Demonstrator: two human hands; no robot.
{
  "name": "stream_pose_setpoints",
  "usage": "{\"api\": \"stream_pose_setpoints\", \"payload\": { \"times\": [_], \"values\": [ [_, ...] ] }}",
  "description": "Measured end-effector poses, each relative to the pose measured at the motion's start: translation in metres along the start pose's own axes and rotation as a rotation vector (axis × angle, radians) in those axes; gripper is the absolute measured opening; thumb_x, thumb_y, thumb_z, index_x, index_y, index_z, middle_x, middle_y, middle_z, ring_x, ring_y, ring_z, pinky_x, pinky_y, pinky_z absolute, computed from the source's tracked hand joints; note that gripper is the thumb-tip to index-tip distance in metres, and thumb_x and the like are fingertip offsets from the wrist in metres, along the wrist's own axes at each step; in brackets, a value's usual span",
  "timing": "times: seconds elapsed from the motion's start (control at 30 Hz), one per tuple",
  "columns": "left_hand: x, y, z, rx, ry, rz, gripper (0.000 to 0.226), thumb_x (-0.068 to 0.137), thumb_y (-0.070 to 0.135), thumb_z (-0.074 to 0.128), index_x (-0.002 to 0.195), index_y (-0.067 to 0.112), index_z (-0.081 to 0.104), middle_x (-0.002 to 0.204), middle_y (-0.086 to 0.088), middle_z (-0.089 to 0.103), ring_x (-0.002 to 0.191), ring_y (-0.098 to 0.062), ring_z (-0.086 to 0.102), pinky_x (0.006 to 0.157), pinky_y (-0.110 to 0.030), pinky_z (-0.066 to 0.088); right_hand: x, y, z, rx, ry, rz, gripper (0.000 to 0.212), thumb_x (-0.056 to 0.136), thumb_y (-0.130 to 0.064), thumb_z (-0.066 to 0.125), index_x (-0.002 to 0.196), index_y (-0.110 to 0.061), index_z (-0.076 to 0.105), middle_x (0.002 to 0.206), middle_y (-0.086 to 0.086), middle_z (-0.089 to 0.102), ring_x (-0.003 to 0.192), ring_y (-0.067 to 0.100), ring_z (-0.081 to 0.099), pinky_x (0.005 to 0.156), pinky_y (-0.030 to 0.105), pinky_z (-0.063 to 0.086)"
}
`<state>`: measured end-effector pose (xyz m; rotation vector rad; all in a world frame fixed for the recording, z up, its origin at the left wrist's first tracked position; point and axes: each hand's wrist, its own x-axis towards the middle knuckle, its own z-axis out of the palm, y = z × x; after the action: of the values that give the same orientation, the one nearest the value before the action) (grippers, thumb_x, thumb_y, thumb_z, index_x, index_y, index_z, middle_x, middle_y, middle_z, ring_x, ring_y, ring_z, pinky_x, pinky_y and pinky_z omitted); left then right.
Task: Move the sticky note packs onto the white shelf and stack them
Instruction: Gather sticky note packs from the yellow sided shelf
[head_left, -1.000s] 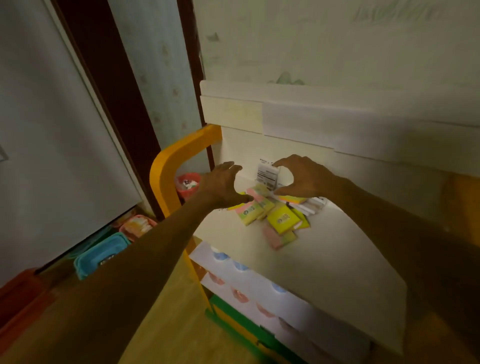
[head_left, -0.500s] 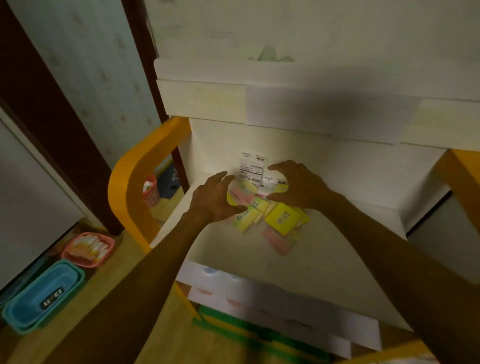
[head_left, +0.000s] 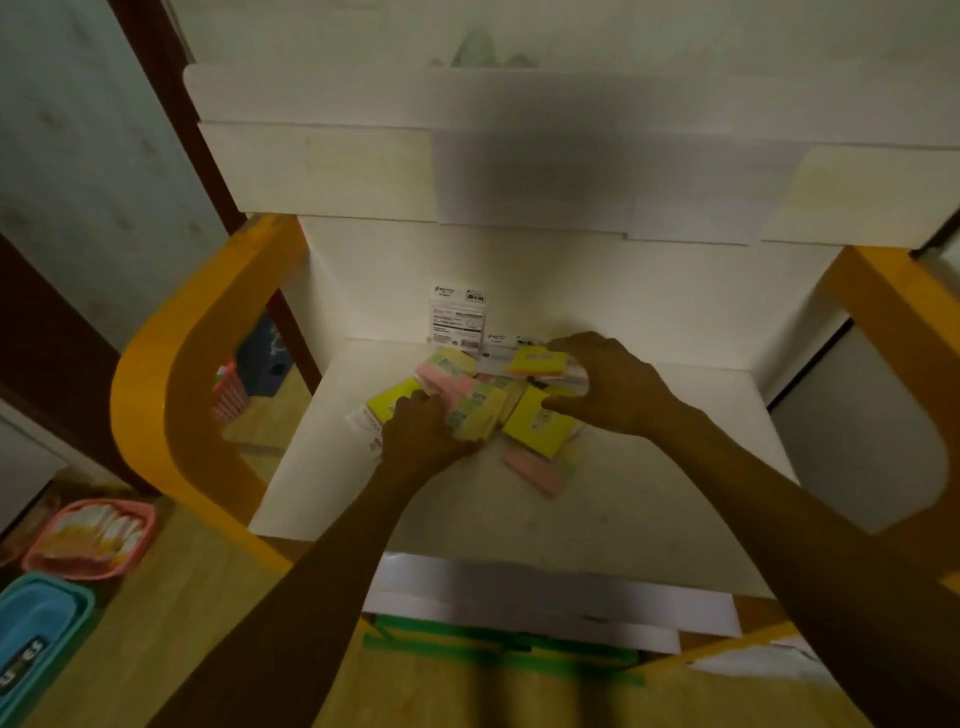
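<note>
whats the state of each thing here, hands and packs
left hand: curled round packs at the pile's left
right hand: holds a pack at the pile's back
sticky note packs: jumbled on the shelf, not stacked
pink pack: flat, nearest the front
white shelf: bears the pile

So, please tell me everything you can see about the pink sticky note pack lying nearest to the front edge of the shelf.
The pink sticky note pack is a flat rectangular pad, seemingly in clear wrap. It lies flat and askew on the white shelf, at the near edge of the pile. Its far end is tucked under a yellow pack. Neither hand touches it.
</note>
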<state>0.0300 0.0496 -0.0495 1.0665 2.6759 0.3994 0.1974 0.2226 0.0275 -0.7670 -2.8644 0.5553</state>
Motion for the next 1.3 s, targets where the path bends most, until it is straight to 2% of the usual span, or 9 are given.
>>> {"api": "stream_pose_setpoints", "payload": {
  "times": [0.07, 0.13, 0.33, 0.7, 0.9, 1.03, 1.2, 1.3],
  "values": [
    [0.002, 0.0, 0.005, 0.016, 0.025, 0.011, 0.073, 0.064, 0.062, 0.073, 0.111, 0.009, 0.056, 0.114, -0.014, 0.055, 0.108, -0.03, 0.049, 0.081, -0.038, 0.045, -0.003, 0.003, 0.005, -0.006, 0.002, 0.027, 0.074, 0.077, -0.052, 0.072, 0.142, -0.035, 0.041, 0.148, -0.005, 0.039, 0.134, 0.02, 0.038, 0.103, 0.039, 0.04],
    [0.006, 0.001, 0.008, 0.025, 0.025, 0.009, 0.071, 0.064, 0.06, 0.075, 0.108, 0.007, 0.057, 0.112, -0.015, 0.055, 0.108, -0.031, 0.048, 0.082, -0.038, 0.043, -0.005, 0.004, 0.012, -0.025, -0.003, 0.058, 0.073, 0.078, -0.054, 0.071, 0.142, -0.035, 0.04, 0.15, -0.006, 0.037, 0.137, 0.02, 0.035, 0.103, 0.04, 0.039],
    [0.006, 0.003, 0.012, 0.016, 0.06, 0.006, 0.07, 0.063, 0.055, 0.077, 0.109, 0.006, 0.058, 0.113, -0.016, 0.054, 0.109, -0.032, 0.047, 0.082, -0.037, 0.042, -0.007, -0.005, 0.035, -0.078, -0.004, 0.076, 0.067, 0.079, -0.054, 0.068, 0.139, -0.033, 0.044, 0.145, -0.005, 0.042, 0.132, 0.02, 0.039, 0.098, 0.037, 0.042],
    [0.002, 0.001, 0.012, -0.013, 0.077, 0.001, 0.07, 0.062, 0.057, 0.077, 0.111, 0.011, 0.058, 0.114, -0.013, 0.053, 0.108, -0.03, 0.047, 0.079, -0.036, 0.041, -0.005, -0.015, 0.079, -0.207, -0.034, 0.145, 0.087, 0.068, -0.067, 0.067, 0.141, -0.028, 0.039, 0.146, 0.003, 0.041, 0.132, 0.026, 0.039, 0.105, 0.039, 0.038],
    [0.001, 0.003, 0.008, -0.004, 0.057, -0.017, 0.073, 0.062, 0.061, 0.075, 0.113, 0.012, 0.056, 0.116, -0.01, 0.052, 0.111, -0.028, 0.046, 0.08, -0.035, 0.042, -0.005, -0.014, 0.078, -0.208, -0.019, 0.136, 0.088, 0.069, -0.067, 0.066, 0.143, -0.029, 0.037, 0.145, 0.004, 0.041, 0.131, 0.027, 0.04, 0.105, 0.039, 0.037],
    [0.007, 0.007, -0.01, -0.015, 0.035, 0.016, 0.088, 0.06, 0.061, 0.077, 0.125, 0.009, 0.05, 0.125, -0.013, 0.048, 0.117, -0.029, 0.044, 0.087, -0.039, 0.045, -0.008, -0.011, 0.07, -0.214, 0.009, 0.119, 0.085, 0.071, -0.066, 0.066, 0.142, -0.03, 0.038, 0.144, 0.002, 0.042, 0.13, 0.025, 0.041, 0.104, 0.036, 0.037],
    [0.014, 0.017, -0.046, -0.07, 0.062, 0.073, 0.082, 0.061, 0.049, 0.08, 0.126, 0.01, 0.048, 0.12, -0.012, 0.046, 0.109, -0.029, 0.051, 0.084, -0.037, 0.048, -0.009, -0.009, 0.065, -0.215, -0.037, 0.118, 0.085, 0.072, -0.065, 0.067, 0.143, -0.029, 0.037, 0.144, 0.003, 0.041, 0.132, 0.025, 0.039, 0.103, 0.039, 0.04],
    [0.017, 0.02, -0.064, -0.056, 0.057, 0.095, 0.082, 0.061, 0.049, 0.082, 0.125, 0.01, 0.048, 0.118, -0.01, 0.045, 0.103, -0.028, 0.056, 0.083, -0.039, 0.052, -0.007, -0.012, 0.066, -0.204, -0.076, 0.125, 0.087, 0.071, -0.065, 0.068, 0.143, -0.027, 0.038, 0.145, 0.002, 0.041, 0.133, 0.025, 0.038, 0.102, 0.041, 0.042]
  ]
}}
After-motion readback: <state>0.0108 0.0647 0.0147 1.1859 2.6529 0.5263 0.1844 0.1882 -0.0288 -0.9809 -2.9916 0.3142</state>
